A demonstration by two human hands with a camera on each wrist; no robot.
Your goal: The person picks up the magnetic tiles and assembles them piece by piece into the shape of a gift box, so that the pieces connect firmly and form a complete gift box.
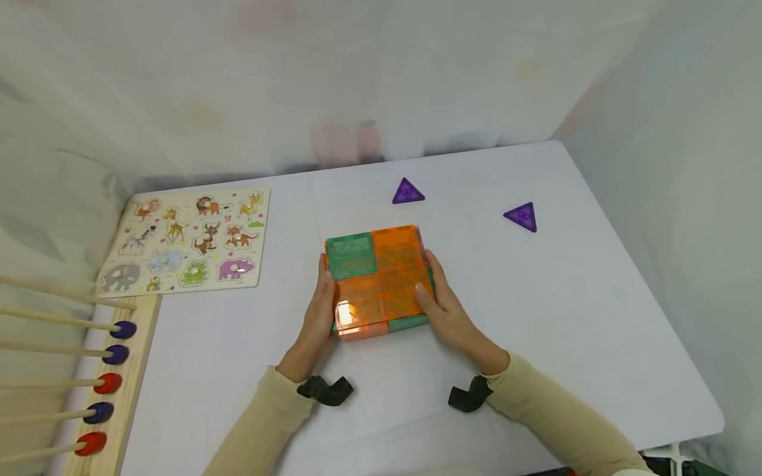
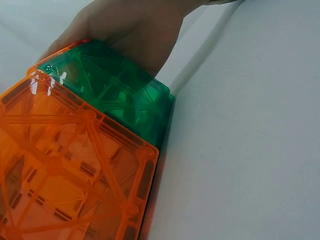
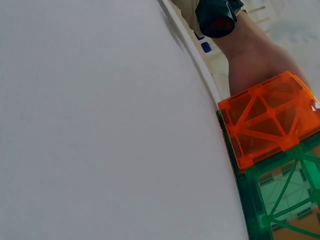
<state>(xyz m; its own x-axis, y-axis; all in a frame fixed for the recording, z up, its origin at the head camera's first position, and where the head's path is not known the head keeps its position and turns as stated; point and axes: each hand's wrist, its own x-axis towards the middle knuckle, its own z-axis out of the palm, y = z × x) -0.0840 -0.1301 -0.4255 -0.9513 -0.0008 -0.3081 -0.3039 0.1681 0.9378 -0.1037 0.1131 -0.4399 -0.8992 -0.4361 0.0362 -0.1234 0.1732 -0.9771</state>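
A low, box-shaped block of translucent magnetic tiles [image 1: 400, 272] is held between both hands over the middle of the white table. Its top shows orange squares and one green square [image 1: 352, 256] at the far left corner. My left hand [image 1: 318, 316] grips its left side, thumb along the edge. From the right, my right hand [image 1: 449, 317] holds it with the thumb on the orange top and fingers down the side. The left wrist view shows an orange tile [image 2: 75, 165] and a green side tile [image 2: 112, 92]. In the right wrist view, an orange tile [image 3: 270, 117] partly covers the left hand.
Two purple triangle tiles [image 1: 408, 192] [image 1: 522, 217] lie apart behind and right of the block. An animal peg puzzle board [image 1: 184, 241] lies at the back left. A wooden bead frame [image 1: 127, 377] with red and blue beads stands at the left edge.
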